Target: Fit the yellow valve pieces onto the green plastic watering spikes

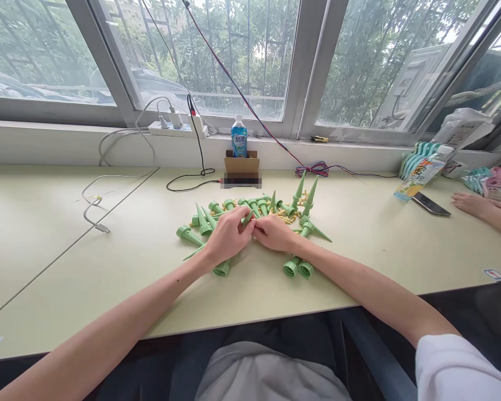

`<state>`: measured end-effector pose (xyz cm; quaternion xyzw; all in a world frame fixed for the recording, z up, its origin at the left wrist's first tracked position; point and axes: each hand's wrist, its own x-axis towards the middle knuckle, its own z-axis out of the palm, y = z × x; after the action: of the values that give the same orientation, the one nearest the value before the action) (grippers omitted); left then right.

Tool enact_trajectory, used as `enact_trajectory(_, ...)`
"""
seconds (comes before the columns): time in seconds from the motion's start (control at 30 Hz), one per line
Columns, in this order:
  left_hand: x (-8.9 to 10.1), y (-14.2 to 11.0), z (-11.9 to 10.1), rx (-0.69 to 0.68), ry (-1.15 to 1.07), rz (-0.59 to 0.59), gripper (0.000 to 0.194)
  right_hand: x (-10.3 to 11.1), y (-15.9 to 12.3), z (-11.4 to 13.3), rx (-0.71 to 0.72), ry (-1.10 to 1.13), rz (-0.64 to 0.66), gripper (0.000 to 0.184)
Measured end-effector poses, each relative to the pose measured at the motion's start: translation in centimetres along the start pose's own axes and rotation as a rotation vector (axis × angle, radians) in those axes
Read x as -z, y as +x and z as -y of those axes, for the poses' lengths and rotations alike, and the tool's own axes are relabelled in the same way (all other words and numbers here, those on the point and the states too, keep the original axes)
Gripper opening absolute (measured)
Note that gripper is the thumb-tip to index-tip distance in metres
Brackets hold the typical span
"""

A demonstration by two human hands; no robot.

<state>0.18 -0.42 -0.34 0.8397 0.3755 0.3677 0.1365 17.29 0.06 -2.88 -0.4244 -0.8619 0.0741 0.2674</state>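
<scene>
My left hand (230,234) is closed around a green plastic watering spike (247,217), whose pointed tip sticks up between thumb and fingers. Right against it, my right hand (274,233) is closed in a pinch at the spike; what its fingertips hold is hidden. Around both hands lie several more green spikes with ribbed, cup-like ends, such as one (187,234) left of my left hand. Two spikes (309,197) stand tip up behind my right hand. Small yellow plastic pieces (287,218) are scattered among them.
A blue-labelled bottle (239,139) stands in a small cardboard box (242,164) by the window. Cables (313,169) and a power strip (175,131) lie behind. To the right are a tilted drink bottle (421,175), a phone (431,204) and another person's hand (470,205).
</scene>
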Motion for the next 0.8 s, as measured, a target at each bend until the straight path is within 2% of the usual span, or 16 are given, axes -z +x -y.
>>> enact_trajectory(0.8, 0.01, 0.12, 0.01, -0.032, 0.013, 0.016, 0.015, -0.17, -0.05, -0.31, 0.021, 0.027, -0.018, 0.032)
